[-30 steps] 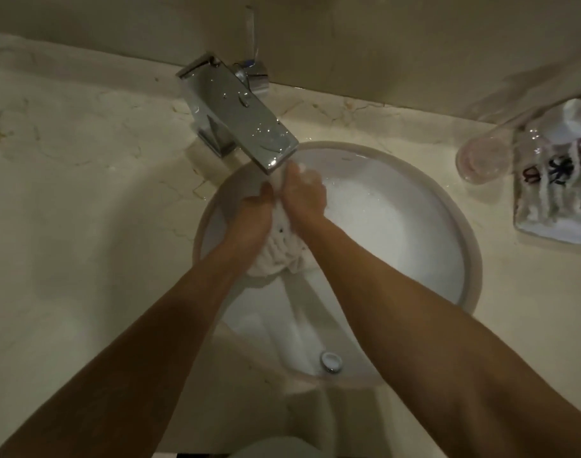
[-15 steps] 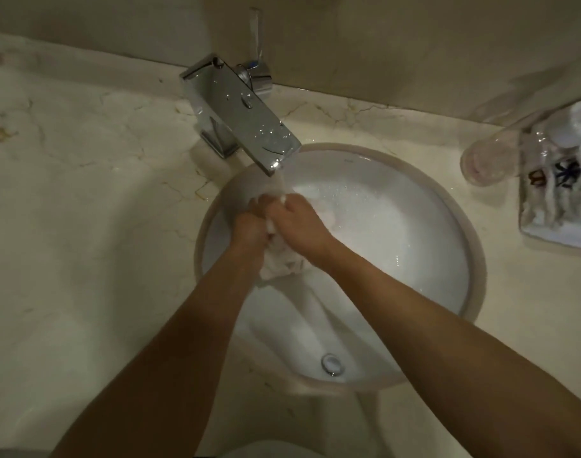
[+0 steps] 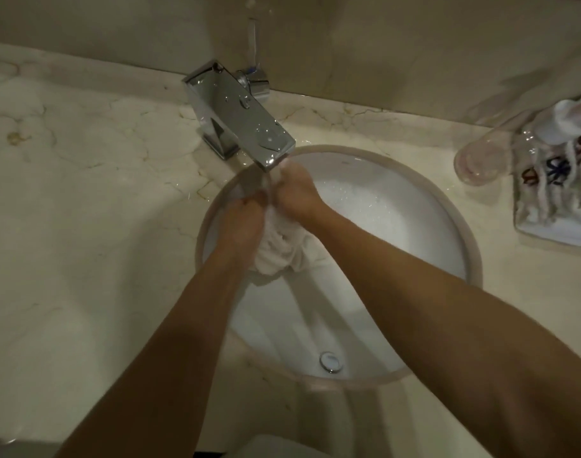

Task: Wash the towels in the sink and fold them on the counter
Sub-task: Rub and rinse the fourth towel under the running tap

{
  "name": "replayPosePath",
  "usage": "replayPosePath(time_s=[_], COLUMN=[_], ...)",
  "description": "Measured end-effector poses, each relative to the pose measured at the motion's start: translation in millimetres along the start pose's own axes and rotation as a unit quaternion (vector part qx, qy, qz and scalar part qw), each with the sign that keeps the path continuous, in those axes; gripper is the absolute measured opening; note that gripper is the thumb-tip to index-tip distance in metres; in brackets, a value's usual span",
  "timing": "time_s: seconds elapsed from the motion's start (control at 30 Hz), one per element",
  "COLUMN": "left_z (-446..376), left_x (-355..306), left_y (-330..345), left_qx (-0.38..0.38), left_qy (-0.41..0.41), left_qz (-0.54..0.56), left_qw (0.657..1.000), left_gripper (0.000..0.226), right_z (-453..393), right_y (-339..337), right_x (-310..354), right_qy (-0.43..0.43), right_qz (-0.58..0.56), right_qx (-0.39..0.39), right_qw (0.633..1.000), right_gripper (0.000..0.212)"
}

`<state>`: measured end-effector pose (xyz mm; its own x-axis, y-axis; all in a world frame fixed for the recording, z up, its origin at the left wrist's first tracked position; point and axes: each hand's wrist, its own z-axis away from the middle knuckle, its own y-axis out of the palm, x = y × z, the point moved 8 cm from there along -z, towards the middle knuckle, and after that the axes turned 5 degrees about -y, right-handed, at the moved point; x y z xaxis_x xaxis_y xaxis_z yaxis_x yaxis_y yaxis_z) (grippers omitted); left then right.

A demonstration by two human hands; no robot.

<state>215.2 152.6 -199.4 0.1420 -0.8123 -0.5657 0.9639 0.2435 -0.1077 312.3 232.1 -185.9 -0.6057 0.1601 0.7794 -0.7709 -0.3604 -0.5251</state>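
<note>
A white towel (image 3: pixel 281 251) is bunched into a wet wad over the round white sink (image 3: pixel 461 233), held up between two hands just below the spout of the chrome faucet (image 3: pixel 239 117). The left hand (image 3: pixel 244 223) grips the left side of the wad with its fingers curled round the cloth, and the right hand (image 3: pixel 297 190) grips the right and upper side the same way, its knuckles almost under the spout tip. The two hands press close together, with the cloth squeezed between them and its loose folds hanging down towards the wrists. A thin stream of water seems to fall from the spout between the hands, though it is blurred. The far half of the basin holds foamy water; the nearer half slopes down to a small chrome drain fitting (image 3: pixel 330 361). The sink is set into a pale marble counter (image 3: pixel 84 200), wet around the faucet base. To the right on the counter, well apart from the sink, a clear glass (image 3: pixel 481 160) lies on its side just beside a white tray (image 3: pixel 547 233), which holds a patterned cloth (image 3: pixel 557 173) and a plastic bottle (image 3: pixel 567 123).
</note>
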Motion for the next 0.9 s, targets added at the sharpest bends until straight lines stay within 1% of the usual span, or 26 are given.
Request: replayPosePath(time_s=[0.03, 0.07, 0.1, 0.13, 0.17, 0.2, 0.23, 0.27, 0.3, 0.33, 0.37, 0.4, 0.43, 0.47, 0.5, 0.53, 0.57, 0.6, 0.63, 0.67, 0.73, 0.77, 0.83, 0.87, 0.9], left_z=[2.8, -1.6, 0.2, 6.7, 9.2, 14.9, 20.4, 27.2, 39.1, 48.3, 52.1, 49.2, 40.0, 29.7, 16.1, 4.8, -2.5, -5.7, 2.1, 8.3, 20.0, 16.0, -2.8, -11.2, -15.2], left_x=[-0.1, 11.4, 28.4, 38.2, 47.1, 56.9, 66.5, 72.9, 71.4, 66.9, 61.0, 55.0, 48.9, 43.5, 37.1, 23.5, 8.6, -3.8, -18.2, -22.0, -24.2, -19.6, -14.7, -13.0, -10.4], left_y=[-8.2, -15.4, -17.4, -13.8, -15.4, -16.5, -14.8, -9.0, 0.8, 9.8, 18.6, 23.8, 25.1, 28.1, 29.0, 26.4, 22.9, 20.1, 23.1, 25.6, 29.2, 26.0, 15.1, 12.1, 13.4], left_qx=[-0.017, -0.017, 0.027, 0.091, 0.127, 0.146, 0.163, 0.197, 0.240, 0.258, 0.288, 0.292, 0.266, 0.256, 0.235, 0.194, 0.129, 0.070, 0.025, 0.002, -0.020, -0.021, -0.003, 0.009, 0.019], left_qy=[-0.005, -0.026, -0.081, -0.112, -0.114, -0.144, -0.180, -0.207, -0.218, -0.224, -0.211, -0.195, -0.175, -0.162, -0.145, -0.099, -0.043, 0.016, 0.073, 0.100, 0.109, 0.104, 0.078, 0.063, 0.049], left_qz=[-0.024, 0.004, 0.097, 0.135, 0.172, 0.221, 0.262, 0.280, 0.309, 0.312, 0.299, 0.255, 0.200, 0.175, 0.157, 0.119, 0.067, 0.010, -0.033, -0.063, -0.115, -0.130, -0.116, -0.114, -0.116], left_qw=[1.000, 0.999, 0.992, 0.980, 0.970, 0.953, 0.934, 0.917, 0.894, 0.886, 0.885, 0.901, 0.927, 0.937, 0.948, 0.969, 0.988, 0.997, 0.996, 0.993, 0.987, 0.986, 0.990, 0.991, 0.992], left_gripper=[0.034, 0.033, 0.032, 0.032, 0.036, 0.039, 0.041, 0.042, 0.043, 0.044, 0.043, 0.042, 0.044, 0.051, 0.055, 0.052, 0.047, 0.044, 0.047, 0.053, 0.056, 0.053, 0.042, 0.039, 0.039], right_z=[16.8, 32.2, 51.8, 71.7, 91.8, 112.1, 127.2, 136.3, 141.3, 142.7, 140.7, 136.6, 128.5, 121.8, 114.7, 107.5, 100.2, 90.9, 76.5, 60.7, 37.8, 34.5, 33.7, 35.2, 34.6], right_y=[-2.0, -0.9, 1.5, 5.2, 9.1, 15.6, 20.9, 22.0, 24.7, 25.6, 26.4, 22.8, 17.7, 7.8, -1.9, -7.9, -8.8, -10.6, -11.6, -16.2, -18.7, -14.7, -0.1, 7.1, 9.5], right_x=[-5.2, -18.1, -37.0, -59.7, -75.1, -86.2, -90.6, -88.4, -83.3, -75.3, -68.0, -58.7, -55.1, -46.2, -31.3, -15.0, -3.0, 2.9, -3.6, -13.1, -38.2, -37.9, -17.9, -6.4, -1.3], right_qy=[0.020, 0.057, 0.112, 0.167, 0.216, 0.259, 0.276, 0.280, 0.273, 0.269, 0.259, 0.242, 0.211, 0.177, 0.124, 0.068, 0.023, 0.005, 0.014, 0.052, 0.148, 0.154, 0.085, 0.042, 0.022], right_qz=[-0.091, -0.189, -0.282, -0.375, -0.473, -0.549, -0.617, -0.662, -0.695, -0.706, -0.682, -0.624, -0.527, -0.395, -0.292, -0.238, -0.212, -0.183, -0.152, -0.143, -0.138, -0.111, -0.040, -0.018, -0.008], right_qx=[-0.012, -0.021, -0.033, -0.043, -0.040, -0.024, -0.003, 0.021, 0.045, 0.061, 0.068, 0.060, 0.043, 0.014, -0.014, -0.029, -0.022, -0.016, -0.028, -0.057, -0.099, -0.097, -0.055, -0.035, -0.030], right_qw=[0.996, 0.980, 0.952, 0.911, 0.854, 0.794, 0.737, 0.695, 0.663, 0.652, 0.681, 0.741, 0.822, 0.902, 0.948, 0.968, 0.977, 0.983, 0.988, 0.987, 0.974, 0.977, 0.994, 0.998, 0.999], right_gripper=[0.034, 0.030, 0.025, 0.023, 0.026, 0.034, 0.046, 0.053, 0.055, 0.058, 0.061, 0.059, 0.050, 0.041, 0.038, 0.038, 0.038, 0.037, 0.035, 0.034, 0.039, 0.041, 0.041, 0.039, 0.037])
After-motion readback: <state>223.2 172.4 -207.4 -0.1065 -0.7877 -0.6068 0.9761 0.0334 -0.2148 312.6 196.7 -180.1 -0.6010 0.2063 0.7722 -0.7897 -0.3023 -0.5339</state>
